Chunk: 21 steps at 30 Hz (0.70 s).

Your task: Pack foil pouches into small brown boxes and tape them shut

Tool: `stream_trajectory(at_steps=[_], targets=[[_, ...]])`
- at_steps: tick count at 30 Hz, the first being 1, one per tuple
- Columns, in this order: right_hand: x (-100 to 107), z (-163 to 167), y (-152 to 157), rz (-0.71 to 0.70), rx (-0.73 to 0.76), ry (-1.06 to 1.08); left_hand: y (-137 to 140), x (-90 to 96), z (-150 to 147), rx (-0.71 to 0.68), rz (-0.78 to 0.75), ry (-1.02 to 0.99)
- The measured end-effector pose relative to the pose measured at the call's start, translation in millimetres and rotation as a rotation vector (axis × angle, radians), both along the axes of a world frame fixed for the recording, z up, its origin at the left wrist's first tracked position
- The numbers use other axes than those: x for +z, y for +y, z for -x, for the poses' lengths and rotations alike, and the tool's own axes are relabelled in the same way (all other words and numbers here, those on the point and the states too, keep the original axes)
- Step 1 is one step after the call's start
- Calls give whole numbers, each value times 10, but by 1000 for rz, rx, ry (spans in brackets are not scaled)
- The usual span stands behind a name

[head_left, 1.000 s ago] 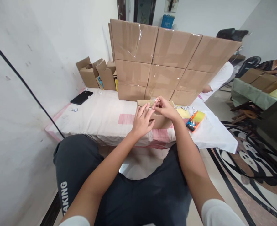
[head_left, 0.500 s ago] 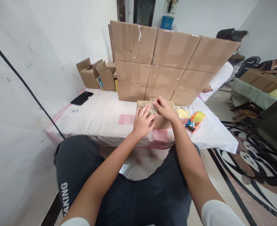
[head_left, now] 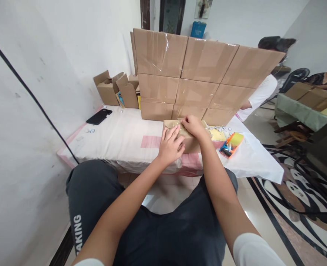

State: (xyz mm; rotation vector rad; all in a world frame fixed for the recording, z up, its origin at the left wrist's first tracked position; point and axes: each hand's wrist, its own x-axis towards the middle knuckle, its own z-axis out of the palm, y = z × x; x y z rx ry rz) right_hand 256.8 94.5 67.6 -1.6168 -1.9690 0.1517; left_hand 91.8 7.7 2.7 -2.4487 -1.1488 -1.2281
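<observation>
A small closed cardboard box sits at the table's edge in front of me, with shiny clear tape across its top. My left hand rests on the box's top left part, its fingers stretched out and apart. Beside it, my right hand is on the top with fingers curled and thumb pressed in; whatever is in its fingertips is hidden. To the right lies an orange tape dispenser with a yellowish roll. Behind the box rises a wall of stacked taped cartons.
Open cartons stand at the back left, near a black phone. Small paper labels lie around a yellow sheet. A person in a white sleeve is behind the stack; another person sits at a far table.
My right hand's fingers have curled in closer to the box top. My left hand stays spread on the box. The whole view has shifted slightly.
</observation>
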Motion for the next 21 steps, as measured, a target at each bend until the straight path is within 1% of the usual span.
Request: stream_trajectory(at_steps=[5,9,13,15,17,19,21], targets=[[-13,-52,-6,8,101,99,20,-7,-5,0,6,10],[-6,-54,-46,-21,142,115,24,-13,-24,15,-16,-2],[11,-37,-68,-60,189,213,5,23,-44,60,13,35],[19,-45,-73,-89,216,319,-10,48,-53,88,32,55],[24,-65,-75,-106,236,471,-23,68,-61,107,47,72],[29,-88,-78,-90,257,638,-30,77,-67,116,52,80],[42,-103,-95,-42,297,771,-30,77,-74,116,51,81]])
